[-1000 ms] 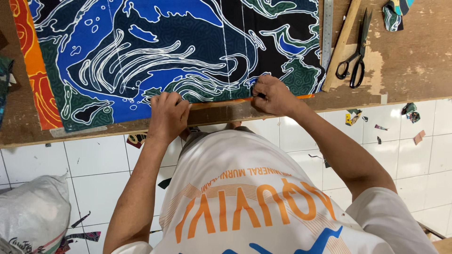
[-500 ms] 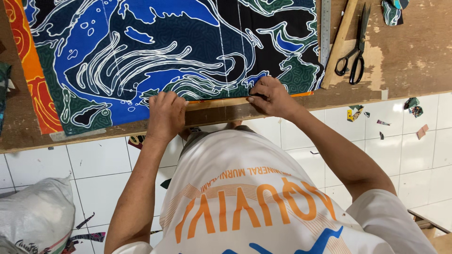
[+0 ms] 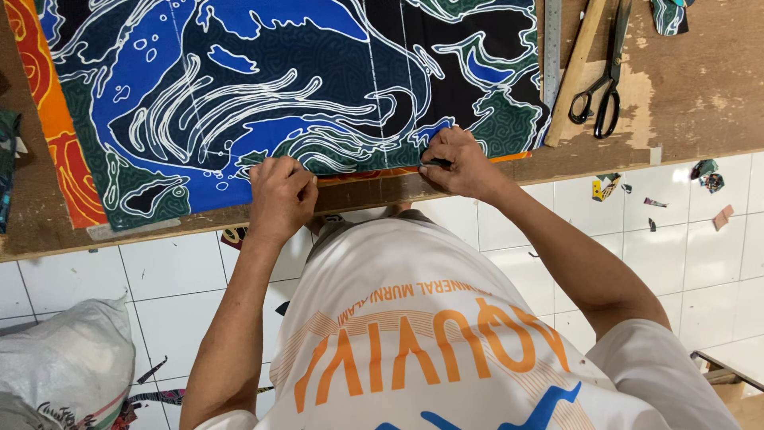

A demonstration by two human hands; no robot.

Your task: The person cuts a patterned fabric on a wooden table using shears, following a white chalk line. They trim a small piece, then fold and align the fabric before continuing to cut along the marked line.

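Nearby, scissors (image 3: 606, 76), wooden stick (image 3: 574, 73) and metal ruler (image 3: 552, 48) beside patterned cloth (image 3: 278, 87).

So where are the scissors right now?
The black scissors lie on the wooden table, upper right of the head view, beside a wooden stick, right of the patterned cloth.

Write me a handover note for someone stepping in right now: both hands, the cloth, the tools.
Left hand pinches the near edge of the patterned cloth at the table edge. Right hand presses the same hem further right, a small dark thing between its fingers; what it is cannot be told. Cloth lies flat on the table. Scissors, wooden stick and metal ruler lie unused to the right. Done or left: cannot be told.
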